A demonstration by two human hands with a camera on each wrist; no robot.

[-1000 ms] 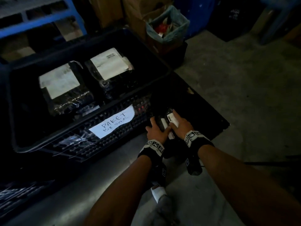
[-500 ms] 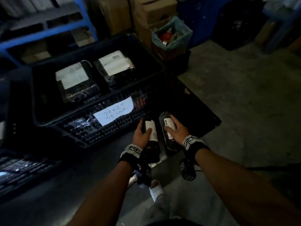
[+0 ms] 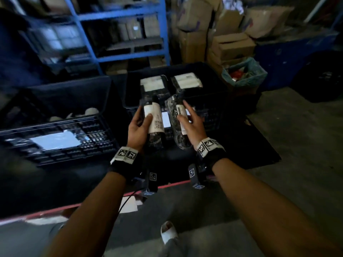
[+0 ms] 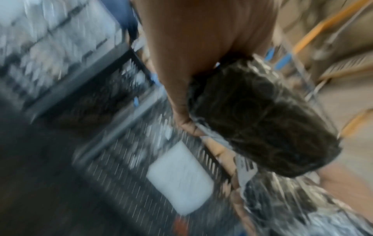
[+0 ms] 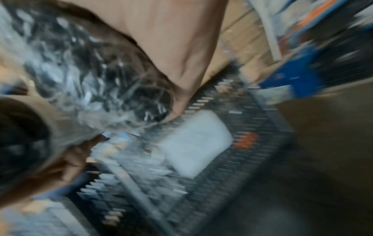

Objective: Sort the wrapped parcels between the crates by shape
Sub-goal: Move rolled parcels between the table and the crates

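Observation:
My left hand grips a black cylindrical parcel with a white label, thumb across the label. My right hand holds a second bubble-wrapped cylindrical parcel, its index finger straight along the label. Both are raised in front of the right black crate, which holds two flat rectangular parcels. The left black crate holds several pale rounded items. In the blurred wrist views each hand wraps a dark parcel.
Blue shelving and stacked cardboard boxes stand behind the crates. A lined bin of rubbish is at the right crate's far corner. A black mat lies on the concrete floor. My foot is below.
Both hands have lifted the two cylindrical parcels from the mat up to crate height. The head view has swung left and up, bringing the left crate and shelving into sight.

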